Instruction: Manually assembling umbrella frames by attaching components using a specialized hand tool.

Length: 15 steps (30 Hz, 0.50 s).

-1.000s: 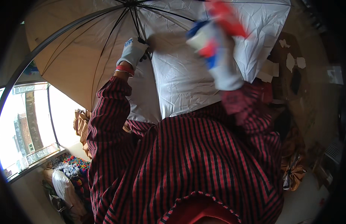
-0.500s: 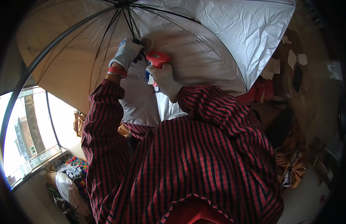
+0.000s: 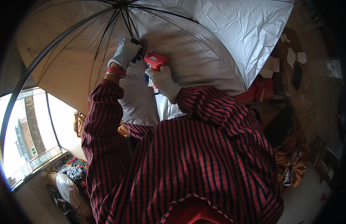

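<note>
An open umbrella [image 3: 203,56] with a silvery-grey inner canopy spreads out before me, its black ribs meeting at a hub [image 3: 122,4] at the top. My left hand [image 3: 124,52], in a white and blue work glove with a red band at the wrist, is closed around a black part of the umbrella's frame below the hub. Just to its right, my right hand [image 3: 163,80], gloved too, grips a red gun-shaped tool [image 3: 157,59] by the handle. The tool's front end points at the left hand's fingers. What lies between them is too small to make out.
A bright window [image 3: 31,130] stands at the left, with a multicoloured fringed heap [image 3: 74,164] and a pale wrapped bundle [image 3: 68,190] below it. At the right are a red object [image 3: 260,89], white paper scraps [image 3: 294,56] and a folded brown umbrella [image 3: 290,168].
The red tool has tilted slightly, its front end a little closer to my left hand. The umbrella has shifted very slightly left; both hands keep their hold.
</note>
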Motion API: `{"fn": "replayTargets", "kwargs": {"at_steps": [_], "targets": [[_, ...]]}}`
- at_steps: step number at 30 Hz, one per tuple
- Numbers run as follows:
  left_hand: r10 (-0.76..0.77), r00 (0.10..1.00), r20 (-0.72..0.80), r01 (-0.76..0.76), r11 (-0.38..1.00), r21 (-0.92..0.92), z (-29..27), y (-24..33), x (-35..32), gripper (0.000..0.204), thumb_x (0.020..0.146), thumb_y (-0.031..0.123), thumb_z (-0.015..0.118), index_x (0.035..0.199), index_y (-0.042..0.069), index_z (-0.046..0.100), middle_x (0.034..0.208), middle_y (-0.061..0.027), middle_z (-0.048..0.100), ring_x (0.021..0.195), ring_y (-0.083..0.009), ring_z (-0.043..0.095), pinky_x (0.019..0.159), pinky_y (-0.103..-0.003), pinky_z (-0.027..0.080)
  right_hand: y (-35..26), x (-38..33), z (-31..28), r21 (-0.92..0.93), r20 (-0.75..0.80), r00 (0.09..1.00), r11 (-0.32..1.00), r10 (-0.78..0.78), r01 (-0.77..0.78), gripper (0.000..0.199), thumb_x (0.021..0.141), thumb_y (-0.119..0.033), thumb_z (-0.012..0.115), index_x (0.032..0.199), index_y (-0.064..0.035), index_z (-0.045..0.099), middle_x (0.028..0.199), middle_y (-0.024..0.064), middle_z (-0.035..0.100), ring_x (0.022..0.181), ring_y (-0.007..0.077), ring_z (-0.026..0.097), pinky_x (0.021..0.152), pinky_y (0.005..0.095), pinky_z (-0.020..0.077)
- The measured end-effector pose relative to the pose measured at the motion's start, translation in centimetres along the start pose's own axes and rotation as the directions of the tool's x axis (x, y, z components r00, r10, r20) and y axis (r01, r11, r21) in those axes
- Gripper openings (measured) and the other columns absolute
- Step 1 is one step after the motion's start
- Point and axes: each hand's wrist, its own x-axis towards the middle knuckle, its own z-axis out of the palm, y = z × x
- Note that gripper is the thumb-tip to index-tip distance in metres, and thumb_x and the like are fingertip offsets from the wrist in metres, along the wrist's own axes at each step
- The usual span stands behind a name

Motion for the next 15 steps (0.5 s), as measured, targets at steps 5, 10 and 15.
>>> {"fn": "replayTargets", "kwargs": {"at_steps": [5, 10, 15], "targets": [[0.045, 0.999, 0.006, -0.045, 0.999, 0.030, 0.0, -0.8, 0.5, 0.027, 0.091, 0.018, 0.054, 0.078, 0.004, 0.073, 0.063, -0.0089, 0.069, 0.053, -0.0186, 0.068, 0.050, -0.031, 0.054, 0.3, 0.7, -0.3, -0.068, 0.019, 0.999, 0.997, -0.026, 0.028, 0.011, 0.079, -0.014, 0.063, 0.078, -0.0036, 0.058, 0.061, 0.0014, 0.056, 0.049, 0.0116, 0.055, 0.045, 0.0301, 0.0440], [0.049, 0.999, 0.010, -0.049, 0.998, 0.027, 0.0, -1.4, 1.8, 0.025, 0.091, 0.020, 0.056, 0.082, 0.007, 0.075, 0.064, -0.0079, 0.069, 0.055, -0.0179, 0.068, 0.052, -0.031, 0.054, 1.4, 2.1, -1.5, 0.117, 0.149, 0.988, 0.991, 0.042, -0.060, 0.011, 0.081, -0.012, 0.066, 0.085, -0.0032, 0.061, 0.068, 0.0016, 0.059, 0.056, 0.0111, 0.059, 0.051, 0.0284, 0.0476], [0.220, 0.970, 0.101, -0.241, 0.920, 0.310, 0.3, -3.7, 3.9, 0.021, 0.089, 0.028, 0.062, 0.087, 0.013, 0.076, 0.076, -0.0093, 0.073, 0.062, -0.0158, 0.070, 0.059, -0.028, 0.056, 0.7, 3.1, -2.2, 0.165, 0.252, 0.956, 0.966, 0.153, -0.198, 0.016, 0.085, -0.011, 0.069, 0.096, -0.0018, 0.062, 0.077, 0.0047, 0.064, 0.065, 0.0152, 0.065, 0.060, 0.0285, 0.0546]]}}
